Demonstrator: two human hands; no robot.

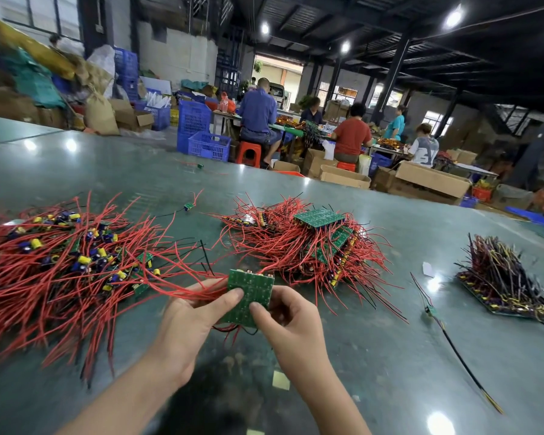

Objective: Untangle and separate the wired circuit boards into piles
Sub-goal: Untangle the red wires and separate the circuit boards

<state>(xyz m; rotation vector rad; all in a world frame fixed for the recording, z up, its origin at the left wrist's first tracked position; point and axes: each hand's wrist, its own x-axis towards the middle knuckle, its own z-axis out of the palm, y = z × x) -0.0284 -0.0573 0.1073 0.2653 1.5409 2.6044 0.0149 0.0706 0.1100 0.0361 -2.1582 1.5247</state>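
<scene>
We hold 1 green circuit board (250, 296) above the glossy green table (390, 356), solder side up, with both hands. Our left hand (186, 321) pinches its left edge, thumb pressed flat on the top face and fingers curled beneath. Our right hand (291, 321) pinches the lower right corner the same way, thumb on top and fingers folded under. Red wires (195, 287) run from the board's left side past our left fingers and away toward the tangled heap (63, 265) on the left, a loose spread of red leads mixed with small boards and yellow and blue capacitors.

Just beyond the held board, center right, sits a second pile (308, 243) of boards stacked roughly on one another, 1 green board lying flat on top, red wires fanning out all round. Well apart on the far right lies a third pile (503, 287) with darker, purple and yellow wires standing up from it. Between these 2 piles a single small board with a long black lead (453, 350) lies on the table. Another lone small board (187, 206) rests farther back.

Across the hall, workers (350, 136) sit at benches among blue crates (195, 120) and cardboard boxes (431, 180).
</scene>
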